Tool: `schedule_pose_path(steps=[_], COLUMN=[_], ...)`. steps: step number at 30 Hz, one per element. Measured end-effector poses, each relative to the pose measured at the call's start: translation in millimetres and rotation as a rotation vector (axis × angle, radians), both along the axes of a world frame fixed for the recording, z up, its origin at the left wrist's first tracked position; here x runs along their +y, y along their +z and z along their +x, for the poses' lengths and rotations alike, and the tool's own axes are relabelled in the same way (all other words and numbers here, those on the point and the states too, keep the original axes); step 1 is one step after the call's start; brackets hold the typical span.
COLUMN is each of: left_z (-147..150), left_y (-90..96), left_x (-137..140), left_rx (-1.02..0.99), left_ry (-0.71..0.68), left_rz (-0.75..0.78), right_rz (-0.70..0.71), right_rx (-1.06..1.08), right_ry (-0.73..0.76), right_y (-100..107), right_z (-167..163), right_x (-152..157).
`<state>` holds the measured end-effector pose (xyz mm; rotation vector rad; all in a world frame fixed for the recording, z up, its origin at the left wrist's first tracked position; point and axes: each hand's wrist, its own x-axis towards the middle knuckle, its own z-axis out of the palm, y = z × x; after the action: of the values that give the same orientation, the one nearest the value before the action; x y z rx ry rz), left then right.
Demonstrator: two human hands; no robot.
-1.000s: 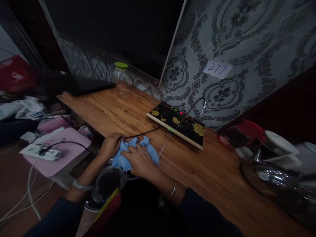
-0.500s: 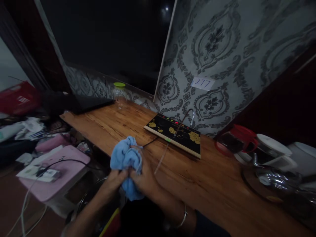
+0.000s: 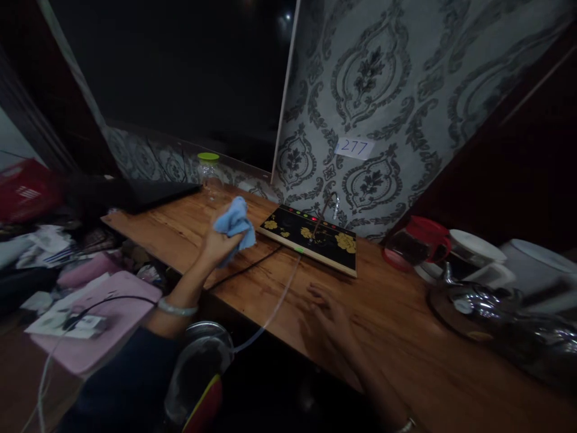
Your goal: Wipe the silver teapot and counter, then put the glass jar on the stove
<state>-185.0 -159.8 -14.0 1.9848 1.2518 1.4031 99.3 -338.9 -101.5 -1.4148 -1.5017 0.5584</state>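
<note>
**Blue cloth (image 3: 237,222) bunched in left hand (image 3: 219,240); right hand (image 3: 334,322) free**

Handling, my estimate: light, soft, limp, nothing to break; possibly damp, though I cannot tell by eye. It should fold under slight pressure, with loose edges flopping. Best hold: the gathered middle, thumb against fingers, rather than one corner.

Position: the cloth sits in my left grip, thumb across its near side, a bunched end rising above and a loose part hanging beyond. The other fingers are mostly behind it; their exact spread cannot be read. It is over the wooden table (image 3: 387,328), just beside the left end of the black flowered panel (image 3: 331,240). Contact with the wood: unclear.

Right fingers: extended, slightly apart, pinching nothing, well apart from the cloth.
</note>
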Motion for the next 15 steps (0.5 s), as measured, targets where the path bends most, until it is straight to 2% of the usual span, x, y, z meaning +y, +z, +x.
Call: schedule_pose_path(steps=[3, 5, 7, 10, 13, 15], left_z=[15, 24, 29, 25, 8, -10], left_y=[-27.6, -43.6, -52.2, -52.1, -47.7, -47.8], left_x=[16, 16, 13, 9, 6, 2], left_rx=[0.671, 0.867, 0.899, 0.936, 0.951, 0.893], left_ry=[-0.076, -0.091, -0.085, -0.087, -0.108, -0.138], left_rz=[-0.196, -0.273, -0.267, -0.226, -0.197, -0.177], right_rz=[-0.04, -0.058, -0.049, -0.001, 0.016, 0.005], right_rx=[-0.021, -0.054, -0.1, -0.175, -0.231, -0.254], right_ry=[-0.194, -0.274, -0.324, -0.352, -0.34, -0.335], right_y=[-22, -32, -39, -46, -45, -41], right_z=[42, 64, 79, 88, 84, 79], right_x=[-18, -27, -33, -36, -37, -39])
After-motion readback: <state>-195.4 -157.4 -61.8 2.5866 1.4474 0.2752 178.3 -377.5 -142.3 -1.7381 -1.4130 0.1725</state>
